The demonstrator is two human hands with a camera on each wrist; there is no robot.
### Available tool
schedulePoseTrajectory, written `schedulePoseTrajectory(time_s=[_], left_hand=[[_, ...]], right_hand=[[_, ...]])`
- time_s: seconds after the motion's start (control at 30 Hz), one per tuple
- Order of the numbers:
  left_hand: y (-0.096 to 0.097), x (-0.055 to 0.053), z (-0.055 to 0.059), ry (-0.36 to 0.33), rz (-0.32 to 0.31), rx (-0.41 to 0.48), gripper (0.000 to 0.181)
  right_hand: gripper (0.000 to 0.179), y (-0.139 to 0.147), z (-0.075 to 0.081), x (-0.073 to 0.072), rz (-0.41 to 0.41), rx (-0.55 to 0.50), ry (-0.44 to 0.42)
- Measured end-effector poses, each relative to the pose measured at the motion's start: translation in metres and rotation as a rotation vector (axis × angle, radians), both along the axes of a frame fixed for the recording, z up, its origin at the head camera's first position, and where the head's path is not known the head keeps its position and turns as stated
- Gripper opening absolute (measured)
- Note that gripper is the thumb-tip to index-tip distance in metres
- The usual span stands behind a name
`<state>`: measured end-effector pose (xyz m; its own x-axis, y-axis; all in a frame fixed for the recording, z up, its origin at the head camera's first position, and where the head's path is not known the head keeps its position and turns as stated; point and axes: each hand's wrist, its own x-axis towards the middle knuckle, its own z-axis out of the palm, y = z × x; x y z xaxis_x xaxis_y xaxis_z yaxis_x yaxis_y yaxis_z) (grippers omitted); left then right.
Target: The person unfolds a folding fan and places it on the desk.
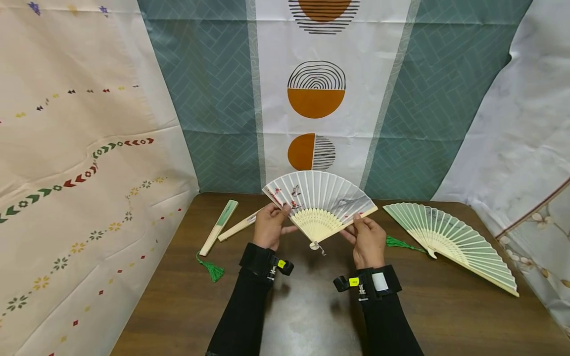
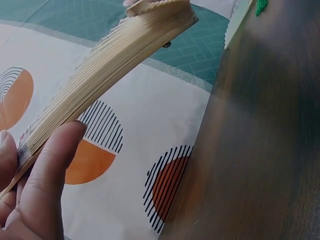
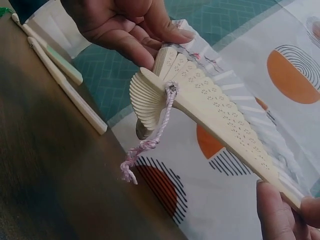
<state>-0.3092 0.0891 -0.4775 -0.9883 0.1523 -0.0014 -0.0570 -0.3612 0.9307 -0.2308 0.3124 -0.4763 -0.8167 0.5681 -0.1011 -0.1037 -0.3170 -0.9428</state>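
Observation:
A white folding fan (image 1: 331, 190) is spread wide above the table, its paper printed with red blossoms and grey brushwork. My left hand (image 1: 268, 228) pinches its left outer rib between thumb and fingers. At the other outer rib, my right hand (image 1: 368, 242) has a similar thumb-and-finger grip. The pivot end points down toward me. From it dangles a knotted pale pink cord (image 3: 162, 117), clearest in the right wrist view. Seen edge-on in the left wrist view, the fan's ribs (image 2: 105, 65) appear stacked closely together.
Right of the hands lies a spread green fan (image 1: 458, 240) with a green tassel (image 1: 401, 243). On the left are a folded green fan (image 1: 219, 227), its tassel (image 1: 213, 270) and another folded fan (image 1: 238, 228). Patterned cloths (image 1: 213, 99) hang behind the brown table (image 1: 178, 306).

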Motion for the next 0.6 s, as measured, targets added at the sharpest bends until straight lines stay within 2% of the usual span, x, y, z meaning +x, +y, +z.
schedulePoseTrajectory(time_s=[0.23, 0.43, 0.6], left_hand=[[0.0006, 0.0001, -0.0002, 0.01, 0.008, -0.002, 0.005], [0.0017, 0.0002, 0.0001, 0.008, 0.027, 0.017, 0.025], [0.0021, 0.0006, 0.001, 0.012, 0.033, 0.017, 0.028]], right_hand=[[0.034, -0.0003, -0.0017, -0.0021, -0.017, -0.001, 0.005], [0.031, 0.0013, -0.0021, -0.0025, -0.035, -0.013, 0.019], [0.031, 0.0019, -0.0029, -0.0031, -0.047, -0.016, 0.021]])
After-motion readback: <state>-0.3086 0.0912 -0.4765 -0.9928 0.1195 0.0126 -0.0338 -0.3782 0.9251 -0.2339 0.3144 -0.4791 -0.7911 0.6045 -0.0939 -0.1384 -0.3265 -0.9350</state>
